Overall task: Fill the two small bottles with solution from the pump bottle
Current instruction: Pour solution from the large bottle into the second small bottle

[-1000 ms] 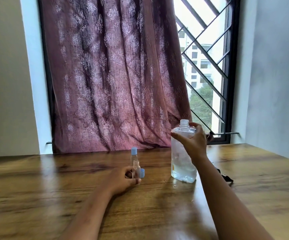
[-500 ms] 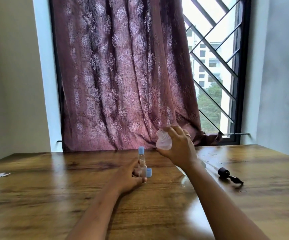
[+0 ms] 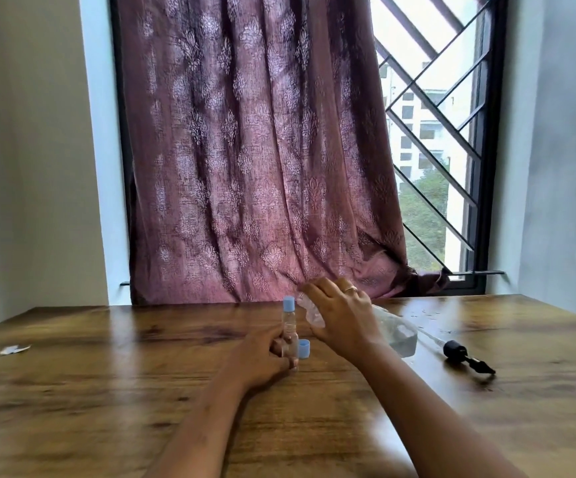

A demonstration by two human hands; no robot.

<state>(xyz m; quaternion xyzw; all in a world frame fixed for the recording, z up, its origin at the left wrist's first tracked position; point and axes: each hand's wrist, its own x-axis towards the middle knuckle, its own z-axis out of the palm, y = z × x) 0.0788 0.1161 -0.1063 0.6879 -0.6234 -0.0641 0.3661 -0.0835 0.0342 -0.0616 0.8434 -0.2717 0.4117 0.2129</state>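
Note:
Two small clear bottles stand close together mid-table. The rear small bottle (image 3: 288, 319) wears a blue cap. My left hand (image 3: 262, 358) holds the front small bottle (image 3: 292, 355), mostly hidden by my fingers. A loose blue cap (image 3: 303, 349) stands just to its right. My right hand (image 3: 343, 320) grips the large clear pump bottle (image 3: 395, 334), which is tipped over to the left, its open neck above and just right of the small bottles. The black pump head (image 3: 456, 350) with its tube lies on the table at the right.
The wooden table (image 3: 107, 391) runs up to a window with a maroon curtain (image 3: 255, 167) and a black grille (image 3: 434, 139). A small paper scrap (image 3: 14, 349) lies at the far left. Water drops dot the table's back right.
My right hand lifted the large bottle off the table, tipped it leftward and brought its neck down toward the small bottles. My left hand stayed on the small bottle.

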